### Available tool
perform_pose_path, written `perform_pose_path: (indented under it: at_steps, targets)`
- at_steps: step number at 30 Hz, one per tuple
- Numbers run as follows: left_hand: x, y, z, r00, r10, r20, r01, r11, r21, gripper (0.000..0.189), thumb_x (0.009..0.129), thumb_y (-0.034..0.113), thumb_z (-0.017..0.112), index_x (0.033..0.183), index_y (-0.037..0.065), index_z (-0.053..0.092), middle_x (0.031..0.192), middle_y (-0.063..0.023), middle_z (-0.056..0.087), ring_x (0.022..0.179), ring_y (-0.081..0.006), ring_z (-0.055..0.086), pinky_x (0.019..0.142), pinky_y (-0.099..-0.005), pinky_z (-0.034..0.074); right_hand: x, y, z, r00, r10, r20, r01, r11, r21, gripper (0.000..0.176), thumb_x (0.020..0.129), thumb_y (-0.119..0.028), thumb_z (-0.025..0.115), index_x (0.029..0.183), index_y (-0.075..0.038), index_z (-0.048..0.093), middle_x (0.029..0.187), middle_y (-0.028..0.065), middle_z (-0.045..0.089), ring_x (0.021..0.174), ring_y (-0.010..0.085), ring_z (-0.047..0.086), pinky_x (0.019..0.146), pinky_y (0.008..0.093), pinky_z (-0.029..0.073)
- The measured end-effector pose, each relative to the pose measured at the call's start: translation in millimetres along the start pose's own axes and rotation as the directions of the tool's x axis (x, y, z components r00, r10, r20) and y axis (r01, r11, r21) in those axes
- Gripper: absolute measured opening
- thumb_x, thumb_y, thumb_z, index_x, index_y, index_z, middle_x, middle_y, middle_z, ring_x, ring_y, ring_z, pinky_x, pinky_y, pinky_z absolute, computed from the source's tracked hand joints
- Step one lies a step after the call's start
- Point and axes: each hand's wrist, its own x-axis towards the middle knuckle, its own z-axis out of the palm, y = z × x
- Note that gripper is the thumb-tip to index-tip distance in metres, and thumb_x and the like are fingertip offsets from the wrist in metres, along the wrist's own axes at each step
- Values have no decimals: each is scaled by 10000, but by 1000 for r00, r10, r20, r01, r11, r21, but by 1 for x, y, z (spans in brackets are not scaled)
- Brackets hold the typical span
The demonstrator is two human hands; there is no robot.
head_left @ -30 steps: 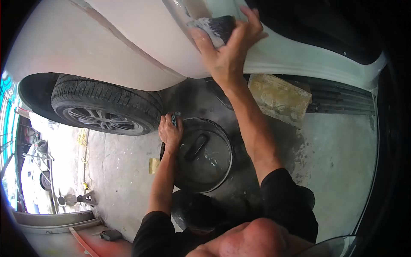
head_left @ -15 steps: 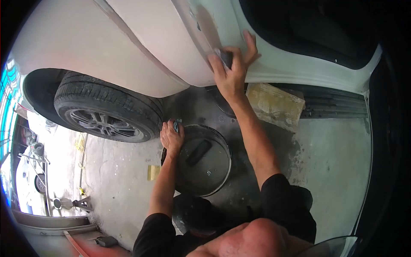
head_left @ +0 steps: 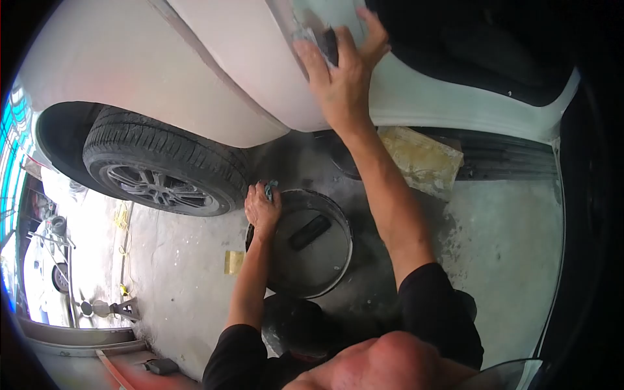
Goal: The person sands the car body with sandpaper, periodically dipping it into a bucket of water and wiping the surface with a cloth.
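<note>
Up on the pale body panel, in the car's door opening, my right hand grips a small dark sanding block against the surface. Its thumb and fingers are closed around the block, and one finger sticks out to the side. A greyish wet patch shows on the paint beside the block. Lower down, my left hand rests at the rim of a round black tub, fingers curled over a crumpled blue-green rag. A dark oblong block lies in the greyish water of the tub.
A tyre and wheel stand left of the tub. A stained yellowish board lies by the dark ribbed sill. On the concrete floor are a small yellow piece and a jack stand.
My right hand has slid up along the panel with the sanding block. The dark block in the tub has shifted slightly right. My left hand has hardly moved.
</note>
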Motion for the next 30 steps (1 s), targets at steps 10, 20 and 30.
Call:
perform_pose_path:
  at_steps: [10, 20, 30]
  targets:
    - [-3, -4, 6, 1000, 11, -17, -10, 999, 37, 282, 875, 257, 683, 1094, 81, 652, 1007, -168, 643, 920, -395, 648, 803, -496, 516, 5, 3, -8, 993, -112, 39, 114, 992, -55, 262, 847, -282, 827, 910, -90, 658, 1475, 227, 348, 1440, 425, 266, 1112, 644, 150]
    - [-3, 0, 2, 1000, -2, -5, 2, 999, 39, 287, 878, 255, 678, 1111, 89, 652, 1004, -181, 647, 935, -410, 647, 812, -501, 516, -1, 7, -7, 998, -52, 23, 53, 998, -42, 368, 832, -283, 843, 1009, -22, 653, 1435, 261, 359, 1359, 433, 320, 1124, 546, 252]
    - [-5, 1, -2, 999, -37, 10, 37, 999, 37, 306, 880, 272, 675, 1130, 98, 650, 1022, -186, 649, 945, -415, 644, 838, -503, 511, 10, 6, -9, 993, 28, 113, -33, 999, 38, 461, 859, -400, 826, 1107, -29, 714, 1510, 204, 309, 1460, 407, 246, 1156, 657, 118]
